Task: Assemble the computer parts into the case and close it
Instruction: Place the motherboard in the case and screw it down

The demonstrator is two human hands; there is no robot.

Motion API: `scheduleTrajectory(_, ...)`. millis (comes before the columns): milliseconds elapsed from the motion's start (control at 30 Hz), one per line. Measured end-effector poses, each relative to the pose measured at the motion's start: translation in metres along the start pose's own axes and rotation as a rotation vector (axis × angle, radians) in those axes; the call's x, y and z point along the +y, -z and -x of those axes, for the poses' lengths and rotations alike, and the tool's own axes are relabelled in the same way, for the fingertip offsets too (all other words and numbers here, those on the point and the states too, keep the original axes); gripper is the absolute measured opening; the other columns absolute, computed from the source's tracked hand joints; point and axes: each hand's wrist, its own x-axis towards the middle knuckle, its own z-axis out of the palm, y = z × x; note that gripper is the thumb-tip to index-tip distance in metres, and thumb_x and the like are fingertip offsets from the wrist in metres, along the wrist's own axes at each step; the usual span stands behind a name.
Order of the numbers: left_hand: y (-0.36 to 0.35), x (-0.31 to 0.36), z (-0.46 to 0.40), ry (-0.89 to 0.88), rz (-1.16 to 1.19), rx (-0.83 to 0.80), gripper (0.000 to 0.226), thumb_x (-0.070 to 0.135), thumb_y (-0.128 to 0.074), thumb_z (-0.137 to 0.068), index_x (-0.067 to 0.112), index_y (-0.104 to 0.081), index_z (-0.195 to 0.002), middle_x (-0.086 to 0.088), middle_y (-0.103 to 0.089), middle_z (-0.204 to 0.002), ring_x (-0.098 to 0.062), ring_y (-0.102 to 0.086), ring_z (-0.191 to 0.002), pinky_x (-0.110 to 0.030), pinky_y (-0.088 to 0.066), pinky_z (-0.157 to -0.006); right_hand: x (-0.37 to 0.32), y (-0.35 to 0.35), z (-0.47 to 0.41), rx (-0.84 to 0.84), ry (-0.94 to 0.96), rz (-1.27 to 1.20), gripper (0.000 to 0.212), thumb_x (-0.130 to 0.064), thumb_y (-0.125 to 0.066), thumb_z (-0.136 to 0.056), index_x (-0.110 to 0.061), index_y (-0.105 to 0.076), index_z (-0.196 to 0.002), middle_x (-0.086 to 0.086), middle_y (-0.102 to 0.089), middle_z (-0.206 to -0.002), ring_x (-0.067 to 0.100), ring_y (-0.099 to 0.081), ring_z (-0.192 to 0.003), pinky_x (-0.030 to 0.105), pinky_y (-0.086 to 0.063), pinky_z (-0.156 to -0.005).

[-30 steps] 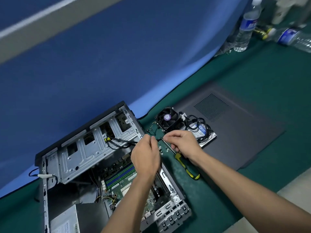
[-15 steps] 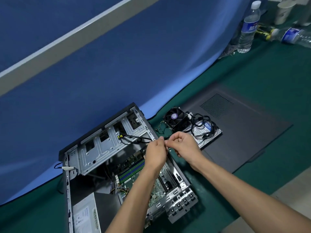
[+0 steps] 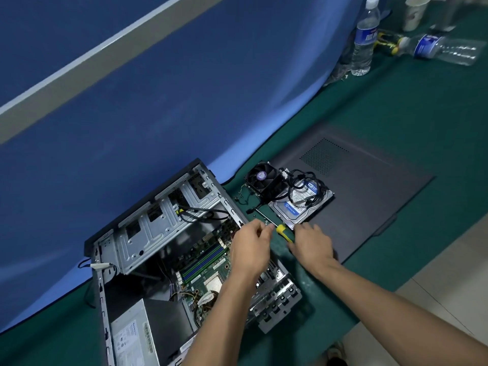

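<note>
The open computer case [image 3: 148,233] lies on its side at lower left, with the motherboard [image 3: 203,262] and power supply [image 3: 132,336] inside. My left hand [image 3: 250,247] hovers at the case's right edge. Its fingertips are pinched together on something small, seemingly a screw. My right hand [image 3: 311,247] lies with relaxed fingers over the lower end of the yellow-and-green screwdriver [image 3: 282,229] on the mat. Beyond the hands sit the cooler fan [image 3: 261,178] and a hard drive [image 3: 298,207] with black cables on top. The grey side panel [image 3: 364,196] lies flat to the right.
Small loose screws [image 3: 265,221] lie on the green mat [image 3: 396,114] by the screwdriver shaft. A blue backdrop [image 3: 158,114] hangs behind the case. An upright water bottle [image 3: 365,38], a lying bottle [image 3: 446,48] and a paper cup [image 3: 414,13] are at the far right.
My two hands met fingertip to fingertip half a second ago. Since then my right hand has drawn away to the right and come down on the screwdriver handle. My left hand stays pinched.
</note>
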Motion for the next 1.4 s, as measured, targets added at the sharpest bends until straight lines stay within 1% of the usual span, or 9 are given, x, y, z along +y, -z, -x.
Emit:
scheduleTrajectory(200, -0.004, -0.002, 0.0, -0.025, -0.043, 0.081, 0.042, 0.033, -0.047, -0.098, 0.024, -0.043, -0.057, 0.009, -0.041, -0.048, -0.008, -0.037, -0.046, -0.026, -0.026, -0.049, 0.002, -0.008, 0.008, -0.059, -0.026, -0.045, 0.028, -0.024, -0.054, -0.092, -0.006, -0.057, -0.112, 0.013, -0.052, -0.128, 0.025, -0.052, -0.114, 0.034, -0.046, -0.094)
scheduleTrajectory(333, -0.003, -0.002, -0.003, -0.003, 0.008, 0.078, 0.038, 0.034, -0.047, -0.098, 0.023, -0.053, -0.061, 0.009, -0.047, -0.048, -0.01, -0.043, -0.047, -0.026, -0.032, -0.05, 0.009, 0.007, 0.02, -0.016, -0.05, -0.181, 0.026, -0.036, -0.046, -0.091, -0.012, -0.05, -0.1, 0.006, -0.057, -0.102, 0.017, -0.054, -0.082, 0.032, -0.045, -0.07)
scheduleTrajectory(567, 0.048, -0.009, -0.011, 0.33, 0.594, 0.105, 0.028, 0.022, -0.049, -0.098, 0.005, -0.064, -0.081, -0.005, -0.066, -0.059, -0.018, -0.064, -0.055, -0.032, -0.052, -0.061, -0.006, 0.067, 0.019, 0.043, 0.108, -0.42, 0.019, -0.048, -0.057, -0.086, -0.033, -0.045, -0.082, -0.01, -0.048, -0.061, 0.007, -0.042, -0.052, 0.026, -0.031, -0.047)
scheduleTrajectory(900, 0.135, -0.044, -0.003, 0.578, 1.403, 0.362, 0.04, 0.024, -0.038, -0.102, 0.0, -0.047, -0.132, -0.015, -0.054, -0.133, -0.029, -0.051, -0.124, -0.033, -0.052, -0.085, -0.083, 0.114, 0.025, 0.144, 0.477, -0.329, 0.03, -0.052, -0.06, -0.078, -0.029, -0.07, -0.093, -0.013, -0.069, -0.085, 0.01, -0.06, -0.078, 0.027, -0.042, -0.066)
scheduleTrajectory(967, 0.145, -0.05, 0.002, 0.617, 1.512, 0.382, 0.038, 0.024, -0.039, -0.102, 0.002, -0.05, -0.13, -0.013, -0.057, -0.13, -0.028, -0.053, -0.123, -0.029, -0.055, -0.078, -0.095, 0.115, 0.027, 0.12, 0.521, -0.324, 0.03, -0.054, -0.059, -0.075, -0.035, -0.071, -0.094, -0.014, -0.069, -0.084, 0.008, -0.059, -0.076, 0.027, -0.042, -0.065)
scheduleTrajectory(1033, 0.151, -0.056, 0.008, 0.638, 1.601, 0.398, 0.035, 0.024, -0.041, -0.102, 0.002, -0.054, -0.126, -0.015, -0.063, -0.121, -0.027, -0.054, -0.121, -0.033, -0.047, -0.097, -0.106, 0.115, 0.029, 0.104, 0.559, -0.302, 0.034, -0.056, -0.056, -0.073, -0.033, -0.071, -0.092, -0.012, -0.068, -0.08, 0.009, -0.059, -0.074, 0.028, -0.045, -0.066)
scheduleTrajectory(1133, 0.158, -0.062, 0.017, 0.628, 1.685, 0.43, 0.03, 0.023, -0.042, -0.101, 0.0, -0.06, -0.107, -0.014, -0.072, -0.073, -0.025, -0.061, -0.108, -0.035, -0.043, -0.099, -0.121, 0.112, 0.033, 0.098, 0.61, -0.264, 0.043, -0.061, -0.05, -0.067, -0.031, -0.071, -0.091, -0.01, -0.068, -0.08, 0.011, -0.059, -0.074, 0.029, -0.047, -0.067)
scheduleTrajectory(1300, 0.16, -0.074, 0.025, 0.602, 1.721, 0.457, 0.027, 0.022, -0.045, -0.1, 0.001, -0.059, -0.09, -0.013, -0.065, -0.108, -0.02, -0.07, -0.059, -0.034, -0.05, -0.086, -0.136, 0.108, 0.042, 0.072, 0.669, -0.253, 0.029, -0.051, -0.064, -0.076, -0.035, -0.073, -0.097, -0.013, -0.07, -0.088, 0.007, -0.061, -0.081, 0.027, -0.047, -0.073)
scheduleTrajectory(1400, 0.154, -0.08, 0.028, 0.61, 1.749, 0.467, 0.025, 0.021, -0.048, -0.098, 0.001, -0.059, -0.089, -0.014, -0.065, -0.108, -0.022, -0.068, -0.05, -0.03, -0.057, -0.058, -0.141, 0.106, 0.047, 0.078, 0.713, -0.207, 0.028, -0.05, -0.062, -0.078, -0.032, -0.073, -0.097, -0.012, -0.068, -0.082, 0.006, -0.058, -0.076, 0.027, -0.047, -0.072)
